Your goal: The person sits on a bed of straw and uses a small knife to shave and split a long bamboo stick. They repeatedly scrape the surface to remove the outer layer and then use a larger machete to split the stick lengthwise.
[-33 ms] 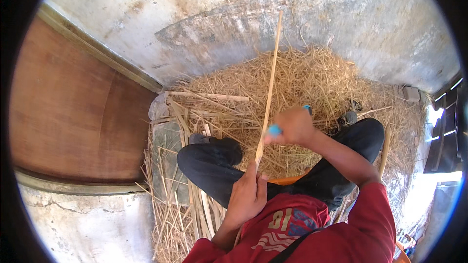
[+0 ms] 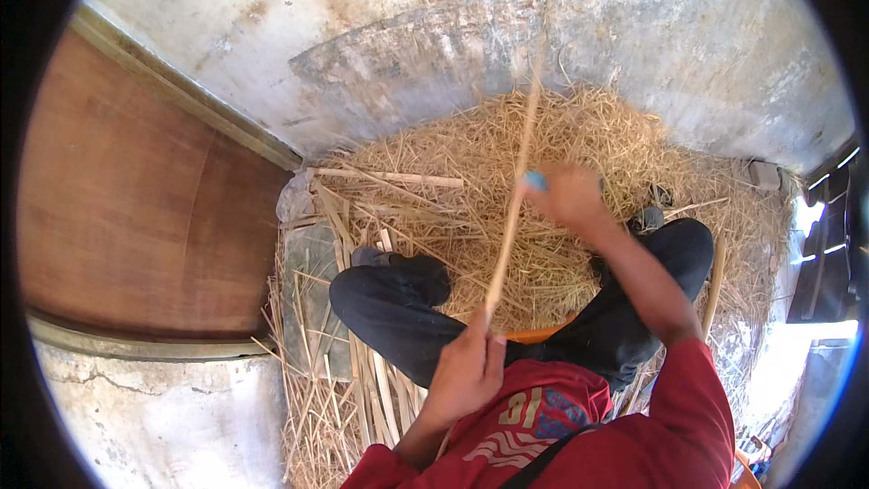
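My left hand (image 2: 464,373) is closed round the lower end of a long, thin bamboo strip (image 2: 512,226), held in front of my lap. The strip points away from me, leans slightly right, and its far part is blurred. My right hand (image 2: 570,195) is closed on a small tool with a blue handle (image 2: 536,181), beside the strip about halfway along it. The tool's working part is hidden or smeared by motion, so I cannot tell whether it touches the strip.
A heap of pale shavings (image 2: 597,136) lies between my crossed legs and the stained wall (image 2: 434,27). Several bamboo strips (image 2: 389,178) lie left of the heap. A brown wooden panel (image 2: 136,190) stands at the left. An orange rim (image 2: 543,333) shows before my lap.
My right hand with the blue-handled tool has moved away from me along the strip. The strip's far end has swung a little to the right. My left hand has barely moved.
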The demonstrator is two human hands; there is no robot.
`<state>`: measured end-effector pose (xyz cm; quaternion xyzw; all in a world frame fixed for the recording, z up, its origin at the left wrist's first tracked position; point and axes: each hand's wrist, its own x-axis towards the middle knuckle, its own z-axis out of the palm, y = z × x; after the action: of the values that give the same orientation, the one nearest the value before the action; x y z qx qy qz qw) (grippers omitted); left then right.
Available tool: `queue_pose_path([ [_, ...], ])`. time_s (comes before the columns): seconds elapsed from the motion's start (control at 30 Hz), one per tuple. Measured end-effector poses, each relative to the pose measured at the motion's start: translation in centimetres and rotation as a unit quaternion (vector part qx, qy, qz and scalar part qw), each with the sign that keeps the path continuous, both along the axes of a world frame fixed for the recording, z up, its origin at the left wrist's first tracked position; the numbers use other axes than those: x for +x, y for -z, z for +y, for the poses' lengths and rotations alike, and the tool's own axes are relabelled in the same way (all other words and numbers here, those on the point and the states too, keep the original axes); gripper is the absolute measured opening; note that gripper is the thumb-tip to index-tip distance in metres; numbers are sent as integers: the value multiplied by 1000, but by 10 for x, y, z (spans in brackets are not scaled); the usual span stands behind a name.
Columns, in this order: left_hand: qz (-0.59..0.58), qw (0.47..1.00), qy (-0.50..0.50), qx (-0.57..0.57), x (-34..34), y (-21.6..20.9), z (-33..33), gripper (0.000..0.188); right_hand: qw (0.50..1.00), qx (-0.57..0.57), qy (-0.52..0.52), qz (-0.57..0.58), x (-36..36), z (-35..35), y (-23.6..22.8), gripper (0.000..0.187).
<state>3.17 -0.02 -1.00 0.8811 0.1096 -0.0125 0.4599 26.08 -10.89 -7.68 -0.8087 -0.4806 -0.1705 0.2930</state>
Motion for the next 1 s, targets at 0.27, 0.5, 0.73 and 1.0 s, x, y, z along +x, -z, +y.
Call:
queue_pose_path([
  [0.27,-58,998,4,25,1,3,10,50,997,-43,-1,62,-9,-4,-5,58],
  [0.5,-62,997,-17,36,-5,7,10,52,988,-104,-102,44,-40,-5,-7,61],
  [0.73,-68,997,-17,22,-7,4,9,55,992,-101,-47,65,-37,-1,-4,68],
  [1.0,-46,999,-17,14,-8,9,12,52,996,-56,-12,74,-8,-1,4,66],
])
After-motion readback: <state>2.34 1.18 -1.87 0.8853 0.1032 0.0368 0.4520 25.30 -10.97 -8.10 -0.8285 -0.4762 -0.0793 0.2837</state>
